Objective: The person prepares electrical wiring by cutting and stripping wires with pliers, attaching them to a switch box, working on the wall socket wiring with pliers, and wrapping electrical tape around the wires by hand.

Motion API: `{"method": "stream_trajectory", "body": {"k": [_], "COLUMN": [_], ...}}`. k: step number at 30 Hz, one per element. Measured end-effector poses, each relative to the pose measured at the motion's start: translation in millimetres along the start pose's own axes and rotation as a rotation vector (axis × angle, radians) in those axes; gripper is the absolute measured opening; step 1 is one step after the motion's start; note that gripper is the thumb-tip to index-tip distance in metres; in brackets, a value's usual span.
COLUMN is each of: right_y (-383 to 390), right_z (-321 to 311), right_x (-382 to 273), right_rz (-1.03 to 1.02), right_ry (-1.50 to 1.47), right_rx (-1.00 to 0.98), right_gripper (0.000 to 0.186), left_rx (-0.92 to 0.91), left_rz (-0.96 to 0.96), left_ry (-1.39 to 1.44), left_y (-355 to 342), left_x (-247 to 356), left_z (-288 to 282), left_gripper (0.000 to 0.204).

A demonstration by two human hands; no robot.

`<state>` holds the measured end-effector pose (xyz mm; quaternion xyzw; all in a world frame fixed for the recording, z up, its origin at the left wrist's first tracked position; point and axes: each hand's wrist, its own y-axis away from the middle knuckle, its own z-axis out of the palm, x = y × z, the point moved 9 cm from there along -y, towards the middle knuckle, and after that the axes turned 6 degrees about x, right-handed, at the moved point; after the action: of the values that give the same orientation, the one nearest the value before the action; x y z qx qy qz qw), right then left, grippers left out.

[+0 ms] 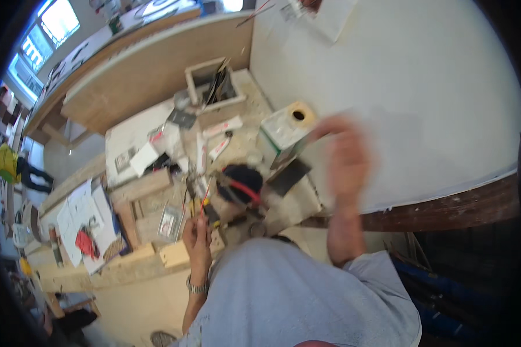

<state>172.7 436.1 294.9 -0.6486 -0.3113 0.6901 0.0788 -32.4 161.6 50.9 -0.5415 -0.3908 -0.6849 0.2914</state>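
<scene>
My left hand is closed on a thin red stick held upright near the bench's middle. Just right of it lies a dark rounded item with a red band. My right hand is motion-blurred, raised at the right, its fingers near a greenish flat piece; whether they hold it is unclear. A dark rectangular plate lies below that. Behind are a white-and-green box, a roll and several white tubes.
A tool-filled open box stands before a wooden partition. Papers with a red cloth lie left on the workbench. A person in a yellow vest is at far left. A white surface fills the right.
</scene>
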Motion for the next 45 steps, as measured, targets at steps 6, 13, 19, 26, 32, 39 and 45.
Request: {"method": "stream_trajectory", "body": {"k": [6, 13, 19, 26, 32, 39, 45], "right_y": [-40.1, -39.2, -18.3, -33.6, -44.7, -28.2, -47.0], "right_z": [-53.1, -34.2, -17.3, -2.8, -5.3, -3.6, 2.4], "right_x": [-134.6, -126.7, -119.9, -94.9, -118.4, -68.3, -68.6], "right_rz": [-0.600, -0.542, -0.468, -0.411, -0.421, -0.346, -0.343], "right_ry": [-0.087, -0.014, 0.030, 0.045, 0.047, 0.059, 0.054], "right_rx": [0.081, 0.066, 0.102, 0.091, 0.103, 0.146, 0.133], "right_gripper": [0.022, 0.023, 0.023, 0.024, 0.025, 0.026, 0.027], "left_rx": [-0.066, -0.210, -0.267, -0.241, -0.301, -0.280, -0.296], "left_rz": [0.050, 0.041, -0.018, -0.024, 0.063, 0.055, -0.068], "left_ry": [-0.176, 0.045, 0.039, -0.074, -0.055, -0.089, -0.026], "left_y": [-7.2, -1.7, 0.4, -30.0, -42.6, -41.8, -34.4], "left_x": [12.7, -2.9, -6.5, -16.1, 16.9, -17.6, -10.3], "left_z": [18.6, 22.3, 7.7, 5.2, 22.6, 15.8, 21.8], "left_gripper": [0.027, 0.023, 0.021, 0.023, 0.024, 0.022, 0.021]}}
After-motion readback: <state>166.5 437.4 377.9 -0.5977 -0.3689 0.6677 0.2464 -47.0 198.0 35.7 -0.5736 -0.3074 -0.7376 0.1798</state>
